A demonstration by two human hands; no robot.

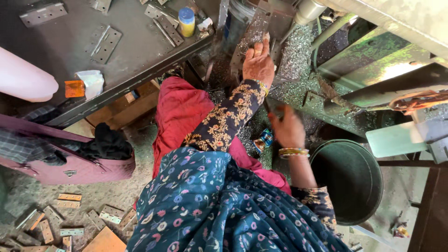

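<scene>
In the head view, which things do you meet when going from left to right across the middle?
Pink bag → red cloth → left hand → right hand → green bucket.

Small round container (186, 21), yellow with blue lid, upright near the far right corner of the dark worktop (60, 51). Crumpled blue and yellow packet (264, 139) down on the floor among metal shavings.

grey metal plate (254, 32), upright, shavings-dusted
</scene>
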